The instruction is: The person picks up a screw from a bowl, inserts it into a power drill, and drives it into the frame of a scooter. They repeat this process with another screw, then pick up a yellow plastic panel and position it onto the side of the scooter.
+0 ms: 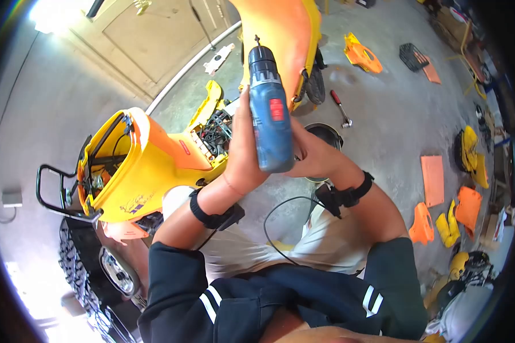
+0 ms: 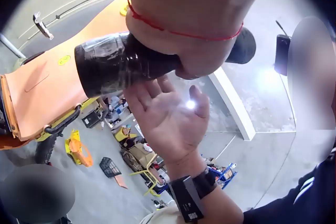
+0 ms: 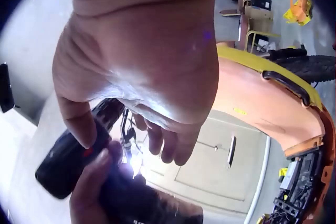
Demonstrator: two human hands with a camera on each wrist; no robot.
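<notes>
Two hands share one tool: a blue cordless drill [image 1: 269, 108] held up in front of the person, chuck and bit pointing away toward the orange body panel [image 1: 280, 28] of a scooter. The left hand [image 1: 243, 154] wraps the drill from the left side, its fingers curled round the black handle, as the left wrist view confirms. The right hand [image 1: 315, 157] meets the drill's lower end from the right; in the right wrist view its thumb presses the dark casing while the fingers [image 3: 168, 148] hang loosely bent and apart, not closed on anything. With that looser right hand, the drill could twist or slip if the trigger were squeezed, and the bit might skate across the panel. A yellow scooter body [image 1: 137, 171] stands to the left, and a red-handled tool [image 1: 341, 108] and orange panels [image 1: 432, 180] lie on the concrete floor [image 1: 395, 114].
</notes>
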